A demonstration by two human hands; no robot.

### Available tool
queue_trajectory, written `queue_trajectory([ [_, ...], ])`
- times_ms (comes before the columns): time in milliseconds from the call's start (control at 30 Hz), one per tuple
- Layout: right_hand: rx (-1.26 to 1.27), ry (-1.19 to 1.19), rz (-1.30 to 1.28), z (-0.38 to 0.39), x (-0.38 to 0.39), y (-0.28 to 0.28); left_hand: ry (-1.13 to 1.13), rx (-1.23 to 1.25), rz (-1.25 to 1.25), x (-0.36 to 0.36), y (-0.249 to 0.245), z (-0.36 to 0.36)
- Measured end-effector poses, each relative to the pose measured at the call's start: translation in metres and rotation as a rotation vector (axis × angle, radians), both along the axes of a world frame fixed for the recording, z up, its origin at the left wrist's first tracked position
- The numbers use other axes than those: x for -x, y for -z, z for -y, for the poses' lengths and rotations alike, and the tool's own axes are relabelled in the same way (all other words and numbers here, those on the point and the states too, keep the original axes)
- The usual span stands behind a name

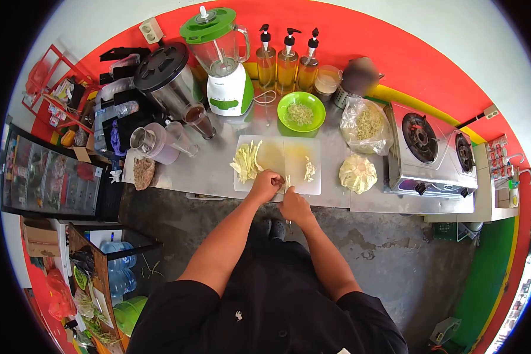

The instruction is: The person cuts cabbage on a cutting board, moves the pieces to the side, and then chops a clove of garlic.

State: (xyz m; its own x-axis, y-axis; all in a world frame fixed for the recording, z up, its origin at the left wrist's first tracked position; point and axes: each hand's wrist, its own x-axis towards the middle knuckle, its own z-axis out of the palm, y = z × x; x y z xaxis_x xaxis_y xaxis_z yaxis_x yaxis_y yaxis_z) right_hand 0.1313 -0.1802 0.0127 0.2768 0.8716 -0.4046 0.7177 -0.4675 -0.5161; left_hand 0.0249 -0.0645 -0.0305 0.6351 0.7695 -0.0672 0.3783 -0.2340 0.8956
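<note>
step: I reckon mid-slice on cutting board (pixel 274 156) | left hand (pixel 265 184) curled, pinning cabbage piece (pixel 287 180) | right hand (pixel 295 206) closed, can't tell on what | next: fingertips tucked back

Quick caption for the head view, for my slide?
Left hand and right hand at a white board strewn with cut cabbage, blender behind, stove beside.

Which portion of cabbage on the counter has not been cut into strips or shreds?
The pale cabbage chunk between the cutting board and the stove; it is one rounded lump, while the others lie in strips or shreds.
</note>
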Motion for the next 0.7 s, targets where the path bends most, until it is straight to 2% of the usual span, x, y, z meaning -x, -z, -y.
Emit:
queue_trajectory([
  [333,0.037,0.015,0.031,0.002,0.009,-0.002,-0.041,0.036,0.029,0.000,0.000,0.002],
  [533,0.070,0.014,0.034,0.007,0.014,-0.007,0.008,0.037,0.045,0.003,-0.004,0.000],
  [700,0.005,0.025,0.012,-0.005,0.004,0.003,-0.006,0.056,0.072,0.003,0.000,0.002],
])
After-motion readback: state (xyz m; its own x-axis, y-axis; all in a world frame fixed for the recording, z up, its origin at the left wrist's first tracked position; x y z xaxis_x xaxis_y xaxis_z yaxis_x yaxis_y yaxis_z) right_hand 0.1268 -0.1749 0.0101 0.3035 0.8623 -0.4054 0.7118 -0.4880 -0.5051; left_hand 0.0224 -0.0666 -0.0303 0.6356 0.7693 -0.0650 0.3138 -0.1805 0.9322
